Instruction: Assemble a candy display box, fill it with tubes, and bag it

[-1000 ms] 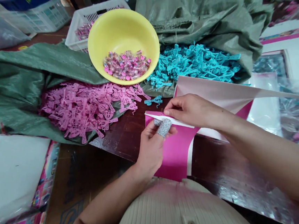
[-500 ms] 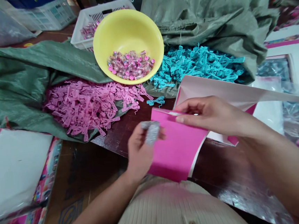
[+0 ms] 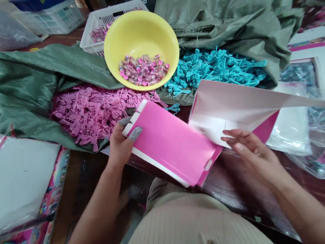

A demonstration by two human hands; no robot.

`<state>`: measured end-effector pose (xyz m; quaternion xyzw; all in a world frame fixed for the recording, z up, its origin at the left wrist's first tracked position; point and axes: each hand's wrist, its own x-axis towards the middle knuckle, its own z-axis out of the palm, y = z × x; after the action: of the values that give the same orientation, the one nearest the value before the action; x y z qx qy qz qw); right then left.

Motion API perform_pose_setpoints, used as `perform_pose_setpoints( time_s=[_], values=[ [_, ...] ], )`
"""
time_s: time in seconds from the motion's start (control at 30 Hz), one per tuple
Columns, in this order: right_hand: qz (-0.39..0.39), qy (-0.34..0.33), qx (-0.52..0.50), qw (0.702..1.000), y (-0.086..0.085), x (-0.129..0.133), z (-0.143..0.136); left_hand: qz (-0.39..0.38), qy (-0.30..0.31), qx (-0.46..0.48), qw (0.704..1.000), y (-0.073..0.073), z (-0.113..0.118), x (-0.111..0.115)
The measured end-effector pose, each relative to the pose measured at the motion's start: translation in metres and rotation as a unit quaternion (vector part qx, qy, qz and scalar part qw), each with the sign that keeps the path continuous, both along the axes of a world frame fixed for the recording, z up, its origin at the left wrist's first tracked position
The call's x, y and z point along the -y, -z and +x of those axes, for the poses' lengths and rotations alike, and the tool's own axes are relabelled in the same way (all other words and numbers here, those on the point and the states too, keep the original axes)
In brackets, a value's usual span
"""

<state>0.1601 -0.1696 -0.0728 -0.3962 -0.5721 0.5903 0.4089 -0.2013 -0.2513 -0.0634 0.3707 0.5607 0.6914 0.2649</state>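
My left hand (image 3: 121, 140), with grey tape on its thumb and a finger, grips the left end of a pink cardboard panel (image 3: 169, 140). Slots and tabs show along the panel's left edge, and white shows on its underside. It slants over the table edge in front of my body. To its right, my right hand (image 3: 250, 152) is apart from the panel, fingers spread with nothing in them. Just behind those fingers stands an open cardboard box (image 3: 223, 97), pale inside with a pink flap; its long lid reaches to the right.
Pink plastic pieces (image 3: 90, 113) spill from a green sack (image 3: 25, 88) at left. Turquoise pieces (image 3: 215, 70) lie in another sack at right. Between them stands a yellow basin (image 3: 140, 29) of small capsules, before a white basket (image 3: 91, 23). Clear plastic bags (image 3: 314, 131) lie at right.
The pink panel has swung up and left, turning so its slotted edge lies at my left hand. My left hand has moved left with it. My right hand has let go and moved right and down.
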Motion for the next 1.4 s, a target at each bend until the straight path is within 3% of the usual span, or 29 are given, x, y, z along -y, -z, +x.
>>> perform_pose_setpoints(
  time_s=[0.07, 0.17, 0.23, 0.33, 0.5, 0.63, 0.77, 0.87, 0.93, 0.97, 1.03, 1.1, 1.17, 1.23, 1.33, 1.4],
  values=[
    [0.065, -0.001, 0.019, 0.998, -0.010, -0.013, 0.006, -0.045, 0.132, -0.132, 0.981, -0.016, -0.004, -0.021],
    [0.089, -0.092, 0.027, 0.991, -0.028, -0.034, -0.013, -0.093, 0.322, -0.237, 0.912, -0.033, 0.011, -0.061],
    [0.055, -0.150, 0.022, 0.987, -0.032, -0.046, -0.031, -0.110, 0.406, -0.225, 0.879, -0.039, 0.028, -0.082],
    [0.012, -0.153, -0.004, 0.988, -0.027, -0.057, -0.041, -0.101, 0.465, -0.164, 0.864, -0.036, 0.044, -0.096],
    [0.026, -0.113, -0.005, 0.993, -0.011, -0.059, -0.027, -0.041, 0.431, -0.094, 0.896, -0.012, 0.053, -0.087],
    [0.168, -0.098, 0.047, 0.980, -0.009, -0.057, -0.027, -0.051, 0.356, -0.118, 0.926, 0.000, 0.069, -0.079],
    [0.247, -0.092, 0.087, 0.961, -0.015, -0.052, -0.029, -0.056, 0.244, -0.234, 0.939, -0.005, 0.080, -0.066],
    [0.218, -0.083, 0.097, 0.968, -0.024, -0.051, -0.026, 0.021, 0.075, -0.355, 0.932, -0.018, 0.091, -0.041],
    [0.162, -0.064, 0.110, 0.979, -0.035, -0.052, -0.024, 0.044, 0.022, -0.352, 0.935, -0.028, 0.106, -0.021],
    [0.123, -0.060, 0.112, 0.984, -0.042, -0.052, -0.024, 0.026, 0.057, -0.320, 0.945, -0.032, 0.115, -0.013],
    [0.035, -0.078, 0.102, 0.991, -0.058, -0.053, -0.023, -0.054, 0.206, -0.202, 0.956, -0.037, 0.133, -0.004],
    [-0.045, -0.123, 0.093, 0.987, -0.075, -0.053, -0.023, -0.149, 0.325, -0.046, 0.933, -0.041, 0.148, -0.006],
    [-0.082, -0.171, 0.107, 0.976, -0.092, -0.051, -0.023, -0.221, 0.349, 0.093, 0.906, -0.043, 0.157, -0.015],
    [-0.071, -0.225, 0.135, 0.962, -0.106, -0.049, -0.021, -0.262, 0.344, 0.176, 0.884, -0.047, 0.161, -0.026],
    [-0.019, -0.279, 0.176, 0.944, -0.118, -0.046, -0.018, -0.278, 0.341, 0.228, 0.869, -0.054, 0.162, -0.034],
    [-0.005, -0.267, 0.191, 0.944, -0.119, -0.046, -0.018, -0.271, 0.329, 0.242, 0.872, -0.058, 0.163, -0.035]
  ],
)
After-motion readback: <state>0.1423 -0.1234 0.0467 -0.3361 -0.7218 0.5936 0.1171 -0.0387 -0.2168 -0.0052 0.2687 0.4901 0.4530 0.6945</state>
